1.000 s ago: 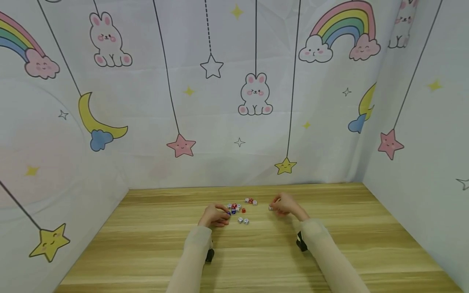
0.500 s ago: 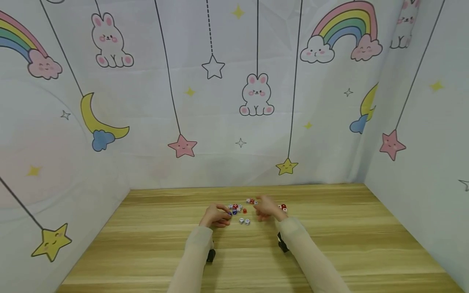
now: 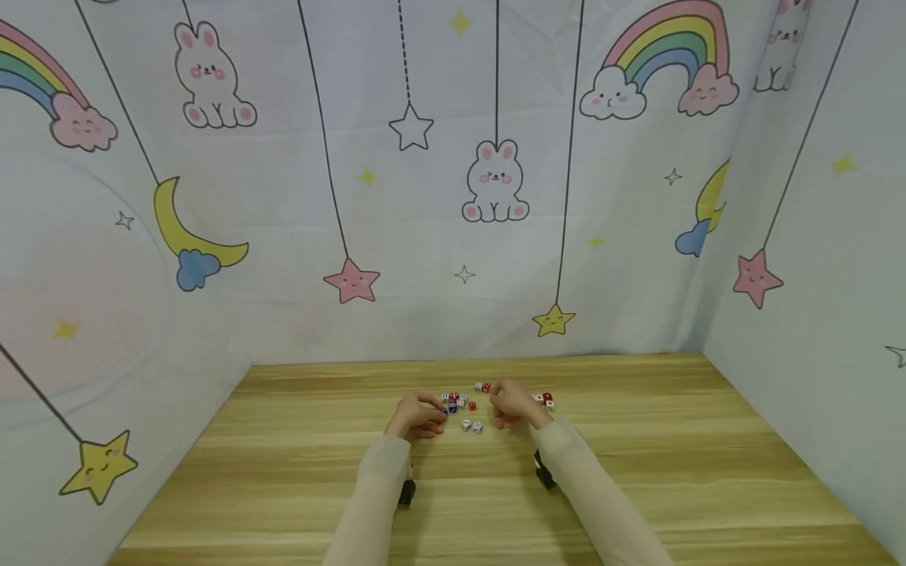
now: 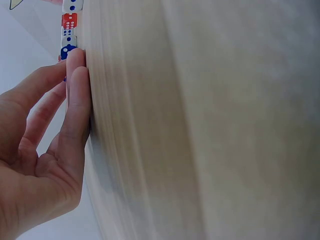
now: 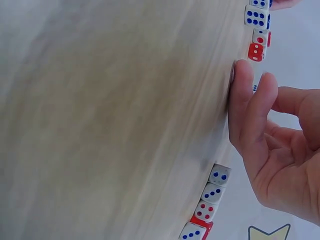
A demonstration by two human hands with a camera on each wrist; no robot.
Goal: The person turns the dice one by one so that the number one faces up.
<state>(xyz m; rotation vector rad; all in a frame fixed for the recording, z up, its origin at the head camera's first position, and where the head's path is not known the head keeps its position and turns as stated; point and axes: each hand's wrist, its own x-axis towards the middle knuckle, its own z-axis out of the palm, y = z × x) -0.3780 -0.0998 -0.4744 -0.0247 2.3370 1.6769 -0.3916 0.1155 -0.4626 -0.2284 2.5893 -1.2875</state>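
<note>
left hand point(image 3: 418, 415) pinching a blue die point(image 3: 444, 412) on the bench point(image 3: 474, 495); right hand point(image 3: 514, 404) with fingers bent by a white die point(image 5: 255, 88), grip unclear; further dice point(image 3: 453, 408) between them.

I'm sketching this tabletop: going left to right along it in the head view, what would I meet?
Bare left hand, pair of small white cubic dice lying nearest the person, bare right hand, group of red and white cubic dice by the right wrist. Overlapping dice are left out.
</note>
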